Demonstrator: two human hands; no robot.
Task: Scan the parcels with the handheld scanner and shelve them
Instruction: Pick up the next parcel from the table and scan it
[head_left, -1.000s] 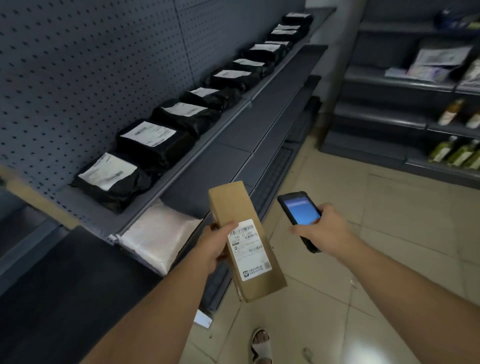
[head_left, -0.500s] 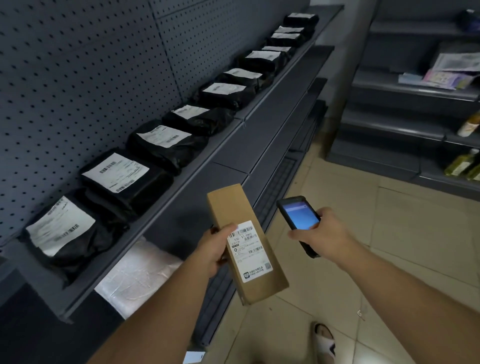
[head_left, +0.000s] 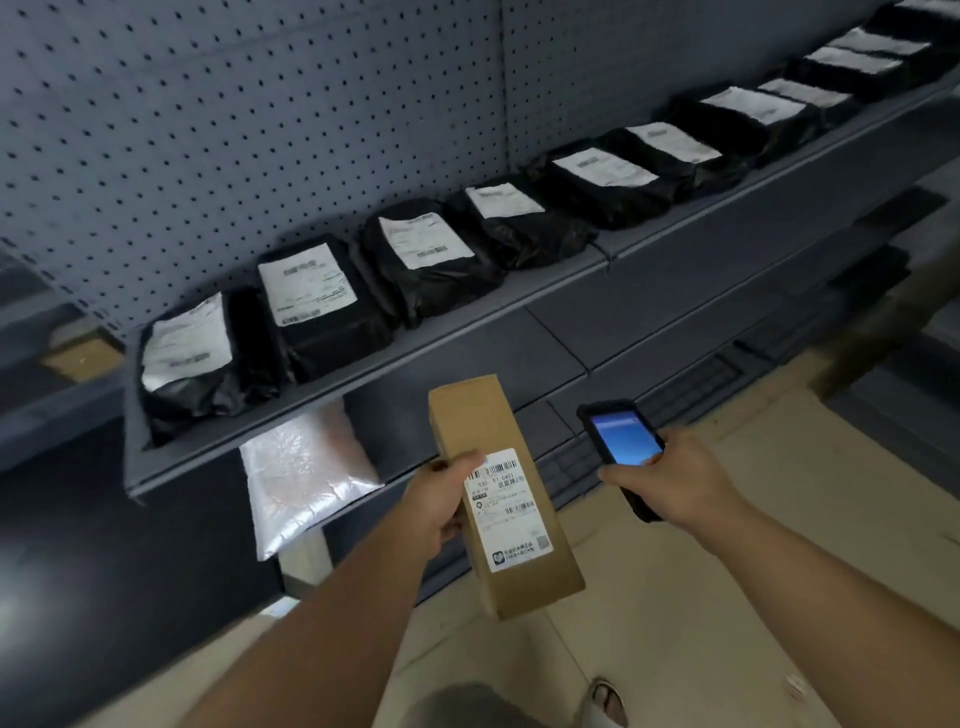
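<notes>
Since the earlier frame the view has turned to face the shelf (head_left: 467, 332), where black parcels (head_left: 311, 296) already lie, while left hand (head_left: 441, 504) grips the cardboard parcel (head_left: 498, 499), yet unshelved, and right hand (head_left: 680, 483) clasps the scanner (head_left: 623, 441).

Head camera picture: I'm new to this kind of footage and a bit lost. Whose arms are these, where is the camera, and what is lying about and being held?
The camera sits on a person's head and looks forward and down, so the two bare arms are that person's own. The left hand grips a long cardboard box with a white barcode label, thumb on top. The right hand holds a handheld scanner with its blue screen lit, fingers curled round it. Scanner and box are apart. Ahead stands a grey shelf against a pegboard wall, with a row of black parcels, each with a white label. On the shelf below lies a silver padded envelope. The floor is pale tile.
</notes>
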